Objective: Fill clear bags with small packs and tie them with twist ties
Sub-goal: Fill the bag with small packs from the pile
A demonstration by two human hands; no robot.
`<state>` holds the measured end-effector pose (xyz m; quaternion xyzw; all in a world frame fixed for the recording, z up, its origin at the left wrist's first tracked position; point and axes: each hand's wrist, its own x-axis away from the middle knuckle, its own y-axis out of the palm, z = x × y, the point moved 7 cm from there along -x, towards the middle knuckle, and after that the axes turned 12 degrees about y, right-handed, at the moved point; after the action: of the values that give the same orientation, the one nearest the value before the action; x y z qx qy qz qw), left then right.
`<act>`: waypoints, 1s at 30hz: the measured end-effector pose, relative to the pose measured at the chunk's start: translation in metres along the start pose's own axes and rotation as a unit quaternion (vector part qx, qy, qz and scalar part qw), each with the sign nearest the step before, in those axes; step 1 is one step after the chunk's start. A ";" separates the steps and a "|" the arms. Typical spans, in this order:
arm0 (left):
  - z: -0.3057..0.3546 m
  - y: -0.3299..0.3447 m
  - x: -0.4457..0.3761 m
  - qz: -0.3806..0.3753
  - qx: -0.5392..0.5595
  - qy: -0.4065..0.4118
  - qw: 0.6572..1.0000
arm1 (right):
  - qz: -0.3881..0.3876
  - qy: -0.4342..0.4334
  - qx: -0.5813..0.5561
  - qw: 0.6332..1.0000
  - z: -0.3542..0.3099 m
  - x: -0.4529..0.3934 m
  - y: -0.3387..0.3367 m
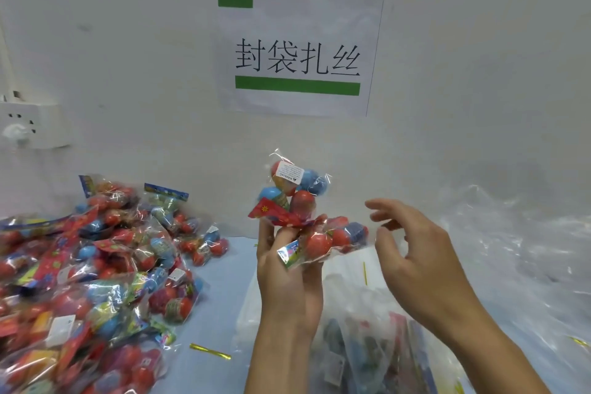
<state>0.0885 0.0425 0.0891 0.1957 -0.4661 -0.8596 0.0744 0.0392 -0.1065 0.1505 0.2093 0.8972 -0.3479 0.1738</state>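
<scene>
My left hand (284, 275) is raised over the table and grips two small packs of red and blue egg-shaped toys. One pack (295, 190) stands upright above my fingers; the other pack (329, 242) lies sideways across them. My right hand (415, 253) hovers just right of the sideways pack, fingers spread and loosely bent, holding nothing. Below both hands a clear bag (361, 339) lies on the table with some packs inside it. A gold twist tie (210, 351) lies on the table at bottom centre, another twist tie (364, 273) near the bag.
A big heap of small packs (96, 265) covers the left of the light-blue table (217, 304). Crumpled clear bags (518, 253) pile up on the right. A white wall with a printed sign (299, 55) stands close behind, and a power socket (32, 126) is at left.
</scene>
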 end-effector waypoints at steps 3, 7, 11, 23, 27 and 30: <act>0.006 0.000 -0.004 -0.015 -0.027 0.016 0.999 | 0.054 -0.009 -0.054 0.997 -0.008 -0.001 -0.007; 0.008 0.010 -0.006 -0.060 -0.131 0.073 0.987 | 0.065 -0.074 -0.081 0.992 -0.021 0.008 -0.009; 0.001 0.040 0.010 -0.196 -0.230 0.114 0.946 | 0.012 -0.056 -0.140 0.988 -0.023 0.009 0.012; -0.010 0.051 0.019 -0.285 -0.326 0.114 0.894 | 0.148 0.002 -0.203 0.968 0.008 -0.004 -0.010; 0.000 0.038 0.010 -0.215 -0.330 0.134 0.909 | 0.129 0.083 -0.258 0.954 0.033 -0.015 -0.016; 0.004 0.025 0.002 -0.117 -0.275 0.126 0.946 | 0.112 0.103 -0.287 0.946 0.042 -0.018 -0.024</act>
<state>0.0840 0.0313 0.1114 0.3278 -0.1719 -0.9253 0.0821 0.0498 -0.1561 0.1427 0.2848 0.9427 -0.0302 0.1711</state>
